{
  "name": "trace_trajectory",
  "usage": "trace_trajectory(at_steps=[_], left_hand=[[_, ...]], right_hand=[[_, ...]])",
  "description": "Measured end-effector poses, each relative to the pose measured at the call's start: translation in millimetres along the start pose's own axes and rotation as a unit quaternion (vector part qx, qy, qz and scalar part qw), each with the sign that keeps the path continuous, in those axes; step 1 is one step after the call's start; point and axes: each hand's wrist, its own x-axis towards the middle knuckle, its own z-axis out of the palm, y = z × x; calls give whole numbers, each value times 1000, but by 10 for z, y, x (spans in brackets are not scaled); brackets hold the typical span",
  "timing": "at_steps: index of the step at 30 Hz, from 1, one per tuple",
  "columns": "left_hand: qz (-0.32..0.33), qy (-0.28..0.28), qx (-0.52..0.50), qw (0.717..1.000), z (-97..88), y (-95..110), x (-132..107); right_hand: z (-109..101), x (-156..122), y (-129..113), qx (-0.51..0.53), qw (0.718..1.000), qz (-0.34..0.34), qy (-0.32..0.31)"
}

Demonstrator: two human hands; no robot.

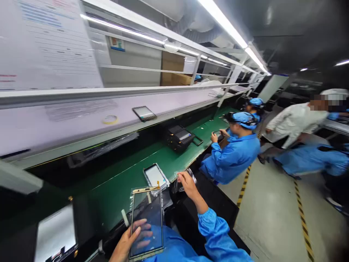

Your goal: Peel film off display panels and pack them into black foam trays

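Observation:
My left hand (125, 241) grips a clear touch panel (151, 222) by its lower left side. The panel is glass with a dark border and an orange ribbon at its top edge, tilted toward me; my fingers show through it. To the right, my right hand (188, 185) has thumb and fingertips pinched on what looks like a thin clear plastic film (177, 187), hanging by the bench edge. Behind the panel, a framed screen (155, 175) with a white face lies on the green bench top (120, 182).
At lower left rests another screen unit (56, 231). Farther along the bench are black devices in a stack (178, 137). A yellow tape roll (109, 119) and a small panel (144, 113) lie on the shelf. A black bin (207, 203) stands right, near a seated co-worker (237, 149).

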Motion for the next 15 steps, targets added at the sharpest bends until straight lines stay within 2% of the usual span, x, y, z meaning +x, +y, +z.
trace_trajectory(at_steps=[3,6,9,12,15], left_hand=[[36,17,2,999,56,25,-22],[35,-2,-5,999,36,-4,-25],[28,-4,-14,999,-13,-17,-43],[31,15,-25,999,-30,4,-88],[34,26,-32,999,-29,53,-127]], right_hand=[[479,-79,-14,165,971,92,-144],[792,-104,-120,250,940,130,-191],[926,-127,-180,302,913,174,-214],[970,-166,-168,358,880,212,-226],[998,-163,-140,368,874,229,-220]])
